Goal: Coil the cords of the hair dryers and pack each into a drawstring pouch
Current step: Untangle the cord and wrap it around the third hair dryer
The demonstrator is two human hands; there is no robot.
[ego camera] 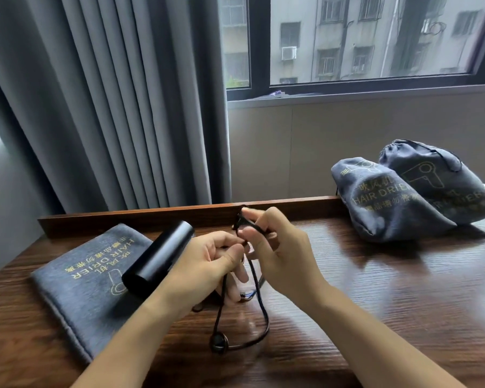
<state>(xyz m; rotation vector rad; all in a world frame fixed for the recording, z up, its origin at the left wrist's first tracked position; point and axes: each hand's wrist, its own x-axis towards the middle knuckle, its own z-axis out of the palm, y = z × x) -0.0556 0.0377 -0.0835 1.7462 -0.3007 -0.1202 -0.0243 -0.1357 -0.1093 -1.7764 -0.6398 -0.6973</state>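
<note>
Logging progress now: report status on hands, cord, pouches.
Left hand and right hand pinch the cord above the table. Hair dryer lies on flat pouch. Two filled pouches aside.

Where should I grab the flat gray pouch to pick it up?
Pinch the flat gray pouch at its bare near-left edge, coming from the left. It lies flat on the table, and the black hair dryer rests across its right side, so that side is probably harder to lift.

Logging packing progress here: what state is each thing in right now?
Flat pouch: empty, lying on table.
Two pouches: filled, at right.
Hair dryer: out, partly on flat pouch.
Cord: loose, partly gathered.
Left hand: pinching cord.
Right hand: pinching cord.
</note>
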